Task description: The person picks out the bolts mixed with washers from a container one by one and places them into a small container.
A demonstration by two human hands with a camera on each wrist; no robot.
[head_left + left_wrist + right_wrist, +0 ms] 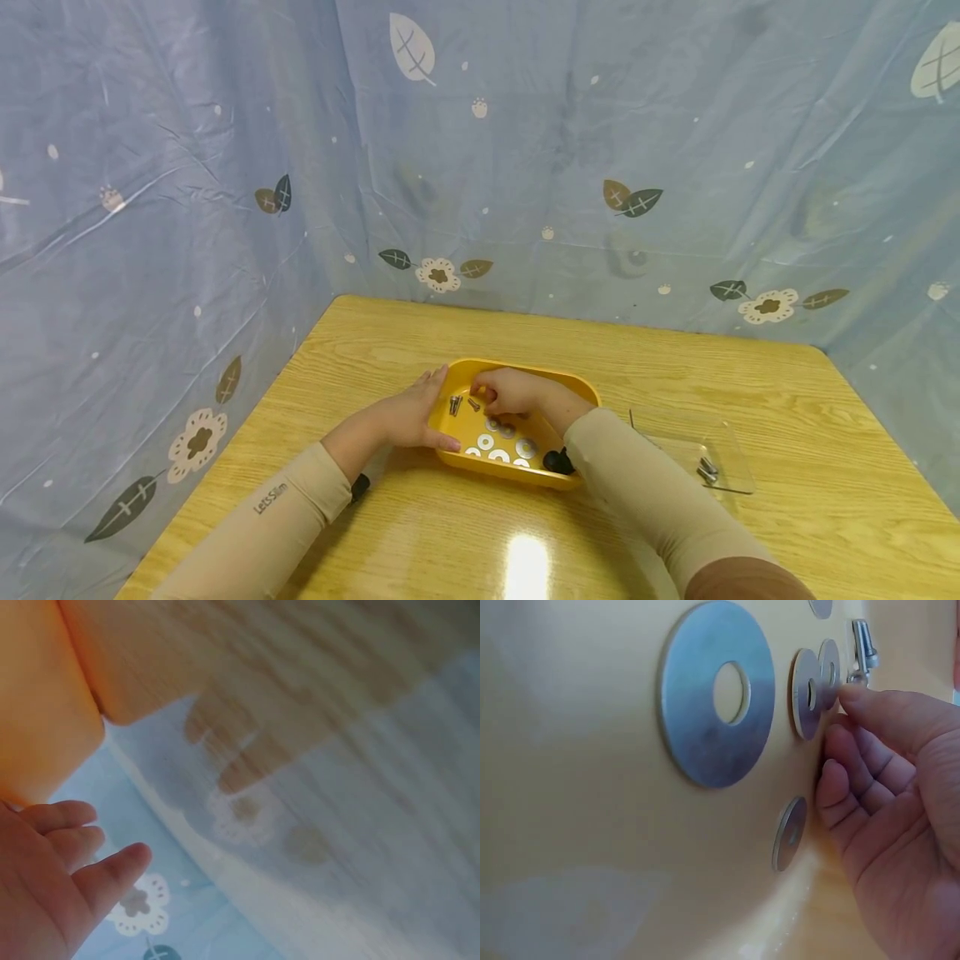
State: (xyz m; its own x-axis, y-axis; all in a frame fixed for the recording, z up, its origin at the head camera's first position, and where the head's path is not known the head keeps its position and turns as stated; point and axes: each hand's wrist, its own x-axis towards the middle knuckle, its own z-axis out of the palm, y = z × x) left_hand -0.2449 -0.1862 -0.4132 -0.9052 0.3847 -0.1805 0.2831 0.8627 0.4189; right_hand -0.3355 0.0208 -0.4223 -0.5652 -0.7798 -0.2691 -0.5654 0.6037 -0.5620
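My left hand [411, 417] rests against the left end of a yellow tray [525, 479], fingers straight along its outside and thumb over the near rim. The left wrist view shows that hand [52, 877] with spread fingers beside the orange-looking tray wall [45, 690]. Inside the tray, my right hand [513, 392] reaches down with bent fingers close to a small bolt [474, 404]. More bolts [454, 406] lie to its left. In the right wrist view, the right thumb is beside a bolt [864, 645] and flat washers [679, 697]; whether the fingers pinch anything is hidden.
Several washers [498, 455] and a black knob-like piece [557, 461] lie in the tray's near part. On the right stands a clear container [738, 467] holding metal pieces [707, 471]. A black object [361, 487] is partly behind the left forearm. Curtains border the wooden table [420, 533].
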